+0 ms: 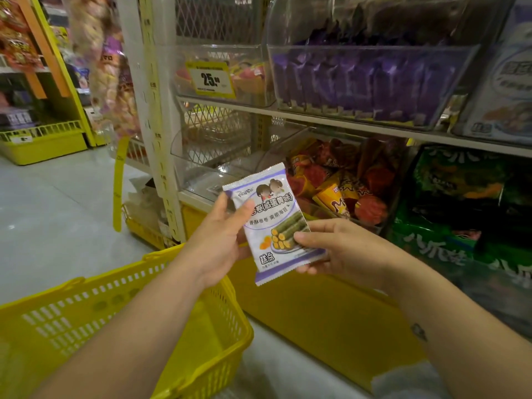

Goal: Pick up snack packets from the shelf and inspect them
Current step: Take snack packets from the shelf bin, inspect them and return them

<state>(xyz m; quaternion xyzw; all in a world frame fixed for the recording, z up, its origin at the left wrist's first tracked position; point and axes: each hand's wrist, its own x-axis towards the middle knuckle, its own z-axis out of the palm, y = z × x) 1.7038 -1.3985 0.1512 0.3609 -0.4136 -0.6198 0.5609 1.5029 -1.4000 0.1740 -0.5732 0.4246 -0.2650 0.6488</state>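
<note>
Two hands hold the snack packet [269, 217] just in front of the shelf [331, 125]: your left hand [216, 240] pinches its left edge, your right hand [345, 251] its lower right corner, thumbs on the printed face. It looks light, slick and crinkly, so grip the sealed edges; squeezing the middle may crush what is inside.

White snack packet [273, 223] with purple borders and green-and-yellow roll picture, yellow perforated basket [121, 321], purple packets [359, 82], red-orange wrappers [342, 180], green bags [460, 203], yellow price tag [210, 79] with black digits
</note>
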